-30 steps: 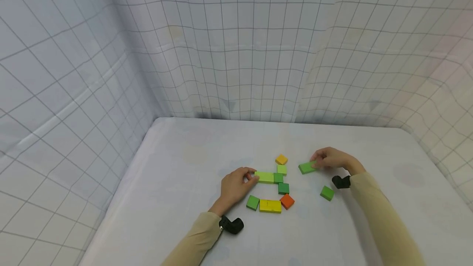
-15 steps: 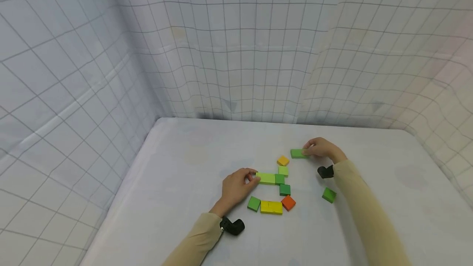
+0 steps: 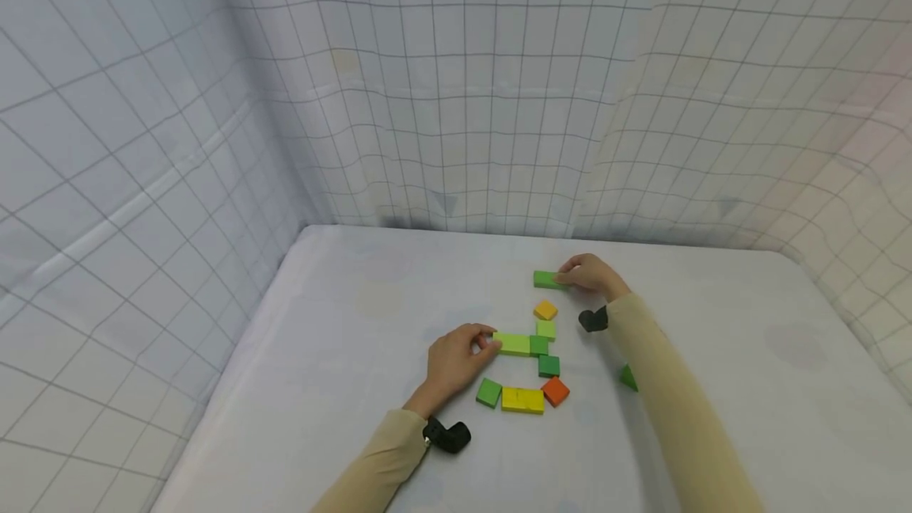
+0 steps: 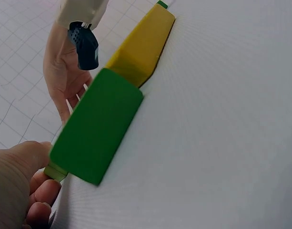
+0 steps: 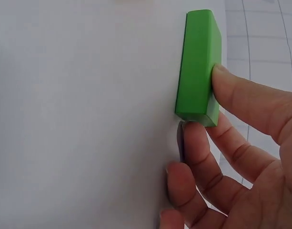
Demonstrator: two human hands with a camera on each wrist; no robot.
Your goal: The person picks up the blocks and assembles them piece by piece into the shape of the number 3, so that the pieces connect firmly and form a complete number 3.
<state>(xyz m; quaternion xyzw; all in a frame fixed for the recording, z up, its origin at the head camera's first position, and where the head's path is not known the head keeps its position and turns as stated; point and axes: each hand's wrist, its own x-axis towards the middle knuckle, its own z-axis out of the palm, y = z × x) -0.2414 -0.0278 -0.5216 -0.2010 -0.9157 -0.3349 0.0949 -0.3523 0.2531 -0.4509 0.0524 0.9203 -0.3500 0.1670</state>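
My right hand [image 3: 588,272] pinches the right end of a green rectangular block [image 3: 545,279] near the far side of the table. In the right wrist view, the thumb lies on one face of this block [image 5: 196,67] and fingers are at its near end. My left hand [image 3: 456,355] pinches the left end of a lime-green rectangular block [image 3: 514,343]. A small green square block [image 3: 538,346] touches that block's right end. In the left wrist view a nearer green block [image 4: 98,126] partly covers the lime-green block [image 4: 55,171] between thumb and fingers.
A yellow-orange block [image 3: 545,309] and a light green square [image 3: 545,329] sit behind the row. Nearer are a dark green square [image 3: 549,366], a red-orange block [image 3: 556,391], yellow blocks [image 3: 523,400] and a green square [image 3: 489,392]. My right sleeve partly hides another green block [image 3: 628,378].
My right hand has slid leftward and away from me with the green rectangular block, now behind the yellow-orange block. The left hand stays at the lime-green block.
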